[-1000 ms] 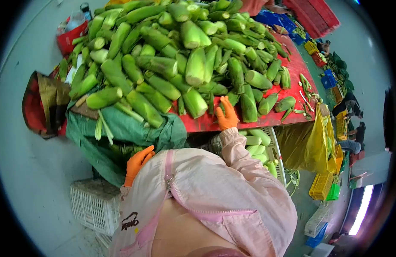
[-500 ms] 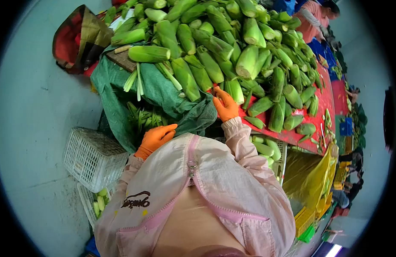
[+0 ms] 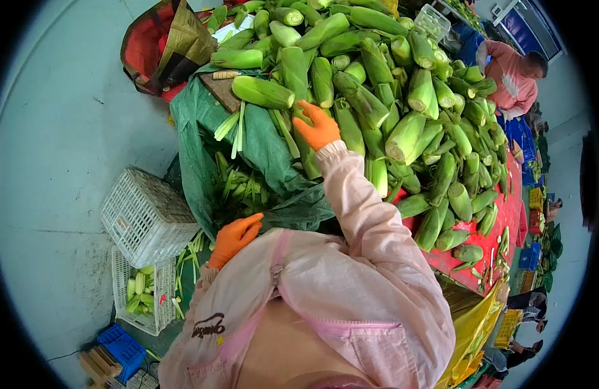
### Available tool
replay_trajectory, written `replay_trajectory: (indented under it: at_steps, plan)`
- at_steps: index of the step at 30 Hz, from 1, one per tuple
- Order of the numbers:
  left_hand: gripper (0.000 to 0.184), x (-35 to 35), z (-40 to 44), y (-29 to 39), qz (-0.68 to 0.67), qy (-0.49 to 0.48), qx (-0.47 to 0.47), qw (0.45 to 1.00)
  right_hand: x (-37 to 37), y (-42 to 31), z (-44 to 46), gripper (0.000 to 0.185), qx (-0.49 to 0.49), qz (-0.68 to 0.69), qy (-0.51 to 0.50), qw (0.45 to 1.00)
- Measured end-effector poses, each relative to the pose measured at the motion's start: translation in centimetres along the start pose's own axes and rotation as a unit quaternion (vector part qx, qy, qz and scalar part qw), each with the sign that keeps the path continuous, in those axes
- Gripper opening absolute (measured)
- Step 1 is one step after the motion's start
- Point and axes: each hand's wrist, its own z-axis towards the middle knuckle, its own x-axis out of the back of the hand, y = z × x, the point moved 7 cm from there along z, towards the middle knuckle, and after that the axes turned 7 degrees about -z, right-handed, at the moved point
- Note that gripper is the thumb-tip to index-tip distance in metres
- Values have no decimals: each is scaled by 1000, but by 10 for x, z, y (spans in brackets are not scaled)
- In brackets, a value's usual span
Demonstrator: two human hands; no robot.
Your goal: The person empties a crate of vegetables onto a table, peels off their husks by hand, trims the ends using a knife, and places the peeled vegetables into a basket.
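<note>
My right hand (image 3: 317, 126), in an orange glove, lies over the upper part of a green ear of corn (image 3: 307, 159) at the near edge of the pile. Its thumb and forefinger are apart, close to the end of another husked ear (image 3: 263, 92); the other fingers are partly hidden. My left hand (image 3: 236, 241), also orange-gloved, hovers near my jacket with its fingers stretched out and nothing in them. Beyond it, green sheeting (image 3: 263, 152) hangs in a fold around loose green husk leaves (image 3: 238, 185).
A large corn pile (image 3: 377, 97) covers the red table (image 3: 465, 259). A knife-like wooden handle (image 3: 226, 75) lies on a board. Left are a white crate (image 3: 147, 214), a lower crate (image 3: 121, 285) with peeled ears, and a checked bag (image 3: 195, 42). A co-worker (image 3: 510, 74) stands far right.
My right hand has moved away from the sheeting's edge, forward and left onto the corn. My left hand remains near my jacket. The view has shifted, showing more of the lower crate.
</note>
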Motion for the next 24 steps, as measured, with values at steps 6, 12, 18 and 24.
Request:
replay_trajectory:
  at_steps: [6,12,18,24]
  plan:
    - [33,-1,-37,-59,-84,65,123,987,16,-18,8,52,13,7,49,999]
    - [33,-6,-8,-40,-35,20,76,996,138,49,21,60,-15,-193,162,968]
    - [31,-37,45,24,-2,-66,-16,998,133,75,23,90,-12,-486,22,874]
    - [29,-61,69,60,34,-113,-79,990,151,65,25,85,-145,-329,-51,932]
